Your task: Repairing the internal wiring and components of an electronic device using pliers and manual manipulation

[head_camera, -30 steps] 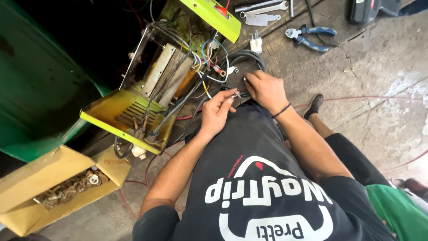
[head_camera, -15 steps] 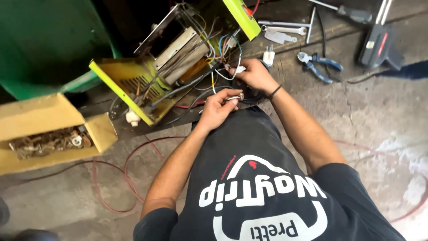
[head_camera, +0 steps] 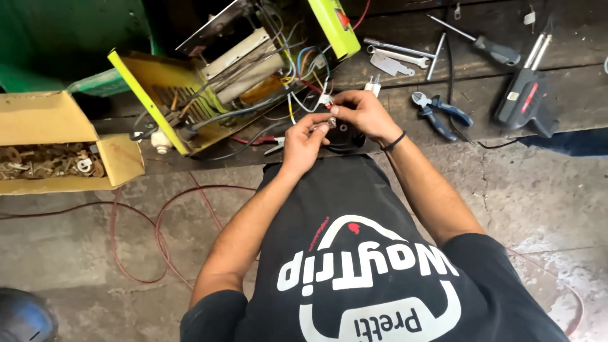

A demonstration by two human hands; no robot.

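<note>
Stained grey concrete floor [head_camera: 538,190], dark wooden ledge [head_camera: 570,95], green wall [head_camera: 63,38], daylight

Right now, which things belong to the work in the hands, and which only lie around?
In use: left hand and right hand pinching a small part with wires from the open yellow machine.

Lying about: pliers, soldering gun, screwdriver, wrenches, box of scrap.
</note>
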